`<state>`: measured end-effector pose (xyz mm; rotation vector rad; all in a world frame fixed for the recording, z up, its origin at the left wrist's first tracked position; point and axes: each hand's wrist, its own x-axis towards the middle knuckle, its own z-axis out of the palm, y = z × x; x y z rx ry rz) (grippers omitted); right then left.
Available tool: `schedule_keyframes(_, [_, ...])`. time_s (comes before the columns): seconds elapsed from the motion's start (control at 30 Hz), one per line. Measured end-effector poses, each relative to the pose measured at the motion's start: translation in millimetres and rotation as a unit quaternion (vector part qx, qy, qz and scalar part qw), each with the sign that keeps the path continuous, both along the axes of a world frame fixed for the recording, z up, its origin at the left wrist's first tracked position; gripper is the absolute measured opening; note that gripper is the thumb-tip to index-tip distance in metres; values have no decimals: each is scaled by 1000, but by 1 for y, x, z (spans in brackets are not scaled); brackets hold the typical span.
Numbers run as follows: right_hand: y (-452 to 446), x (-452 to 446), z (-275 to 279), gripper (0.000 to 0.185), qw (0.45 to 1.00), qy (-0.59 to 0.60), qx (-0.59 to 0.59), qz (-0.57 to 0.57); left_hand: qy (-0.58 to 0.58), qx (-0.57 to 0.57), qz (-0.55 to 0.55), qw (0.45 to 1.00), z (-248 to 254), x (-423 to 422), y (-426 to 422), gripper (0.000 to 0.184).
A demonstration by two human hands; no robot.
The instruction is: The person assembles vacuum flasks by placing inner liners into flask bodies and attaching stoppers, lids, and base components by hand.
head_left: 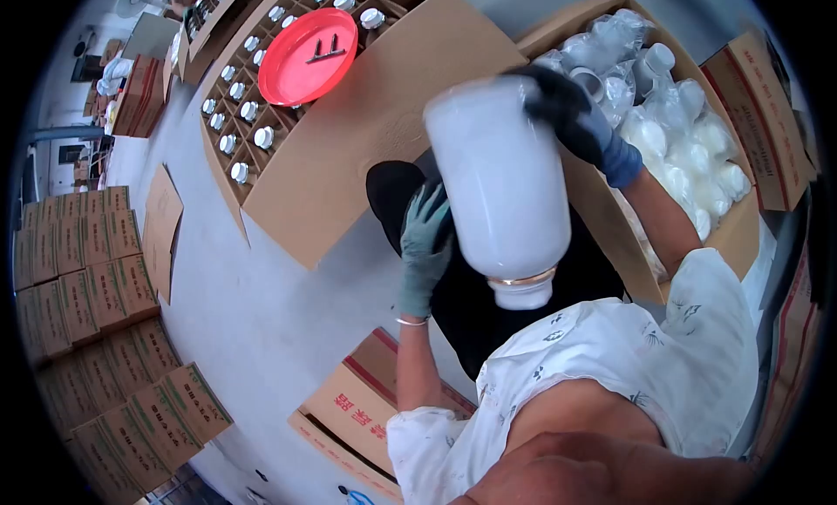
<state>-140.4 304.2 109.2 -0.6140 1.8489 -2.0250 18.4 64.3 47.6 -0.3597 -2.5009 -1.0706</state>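
a large white bottle (501,178) is held in the air above the dark-clad legs (602,261), its short neck (523,298) pointed toward the white shirt (567,344) and its base end raised. the wall is smooth, opaque and softly glossy; the body is broad, rounded at the shoulder, and edged by a thin gold-coloured ring (523,279) above the neck. the base end is gripped by the right hand (567,113), dark-gloved and blurred, with fingers bent around it. the left hand (425,235), in a grey-green glove, is held beside the bottle with fingers extended; whether contact is made cannot be told. at the right, crumpled clear bags (615,30) and white containers (715,135) are heaped in a cardboard carton (737,222). a round red tray (292,69) is rested on white-capped bottles (264,137).
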Motion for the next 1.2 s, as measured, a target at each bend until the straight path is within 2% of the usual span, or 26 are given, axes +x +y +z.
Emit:
schedule_keyframes(0.03, [-3,8,13,44,964,240,87,76,-88,38,4,995,3,7,-7,31])
schedule_keyframes(0.07, [-12,25,13,45,939,316,96,95,-106,185,98,972,-17,18,-18,26])
schedule_keyframes(0.1, [-20,44,14,47,906,394,103,114,-178,389,100,899,2,12,-17,28])
schedule_keyframes(0.17, [-36,89,-15,47,871,438,214,65,-207,475,97,850,1,7,-13,34])
schedule_keyframes(0.2, [-35,96,-20,38,865,431,241,89,-182,446,90,872,0,4,-7,37])
schedule_keyframes(0.3, [-19,70,-25,31,918,308,135,210,-175,352,54,918,-12,18,-7,41])
schedule_keyframes(0.37, [2,41,-39,26,939,264,85,204,-146,350,-2,925,-13,28,-15,40])
schedule_keyframes(0.4, [19,21,-55,28,963,186,120,151,-144,451,62,879,3,35,-7,38])
schedule_keyframes(0.43, [29,11,-67,29,978,102,153,98,-58,499,-36,864,2,38,-28,36])
schedule_keyframes(0.47, [29,12,-58,30,990,44,100,89,-51,436,41,898,10,33,-20,37])
schedule_keyframes(0.53, [11,30,-50,30,963,192,79,171,-87,352,118,924,7,33,-4,41])
schedule_keyframes(0.6, [1,27,-38,34,936,268,108,199,-167,305,103,932,4,30,-1,45])
schedule_keyframes(0.63, [-3,26,-32,36,921,305,120,211,-98,350,13,931,9,34,-2,42])
schedule_keyframes(0.7, [30,-7,-53,40,946,208,206,136,-109,483,40,868,-3,48,-21,42])
schedule_keyframes(0.73, [36,-8,-67,41,980,50,164,100,-101,512,54,851,-5,47,-23,42])
schedule_keyframes(0.77, [26,2,-62,38,978,105,127,129,-91,540,68,834,-8,45,-24,42])
schedule_keyframes(0.8, [4,20,-53,35,970,159,90,158,-107,461,117,873,-16,29,-12,41])
schedule_keyframes(0.87, [-17,32,-48,32,938,279,61,196,-194,264,102,939,9,24,-5,49])
schedule_keyframes(0.9, [-8,13,-50,33,953,228,110,165,-112,366,10,924,9,27,-13,48])
schedule_keyframes(0.97, [24,-15,-54,37,969,101,203,98,-69,522,55,848,22,39,-23,45])
schedule_keyframes(1.0, [25,-18,-59,41,983,27,158,92,-49,595,77,798,30,37,-25,46])
schedule_keyframes(1.07, [5,13,-63,40,979,102,112,134,-101,346,131,924,23,22,0,41])
schedule_keyframes(1.1, [-12,30,-58,39,976,140,82,149,-137,280,110,944,26,22,5,45])
schedule_keyframes(1.13, [-18,23,-42,41,946,197,135,220,-167,211,86,959,30,21,10,50])
schedule_keyframes(1.17, [-5,5,-59,44,954,224,96,176,-123,305,74,941,31,31,8,47])
schedule_keyframes(1.2, [15,-9,-64,43,959,185,187,103,-132,424,-28,895,27,52,-18,45])
